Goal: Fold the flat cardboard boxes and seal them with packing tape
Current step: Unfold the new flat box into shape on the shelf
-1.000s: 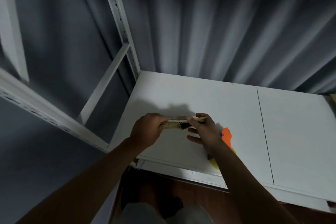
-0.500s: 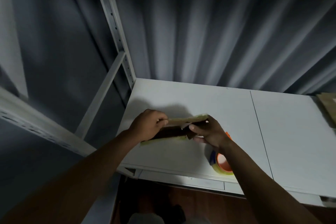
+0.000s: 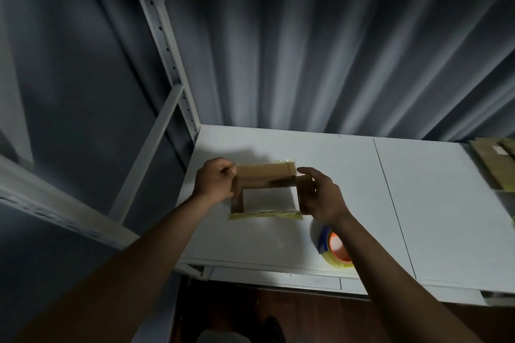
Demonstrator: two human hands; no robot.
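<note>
Brown cardboard, opened into a small rectangular sleeve, is held above a white shelf (image 3: 320,164) at the centre of the frame. The cardboard box (image 3: 264,172) is seen end-on, so that the shelf surface shows through its open middle. Yellowish tape is visible along its upper and lower edges, the lower strip carrying dark specks. The box's left wall is gripped by the left hand (image 3: 214,184), whose fingers are curled around the upper left corner. The right wall is pinched by the right hand (image 3: 320,198), with the thumb and fingers closed on the panel. The two hands are kept apart, one at each side of the box. A roll of packing tape (image 3: 335,249), clear with an orange core, lies on the shelf at lower right of centre, partly hidden by the right forearm. Flat cardboard sheets (image 3: 496,160) are stacked at the right edge of the frame. Grey pleated curtain (image 3: 320,64) fills the background, behind a white metal shelving upright (image 3: 164,44).
</note>
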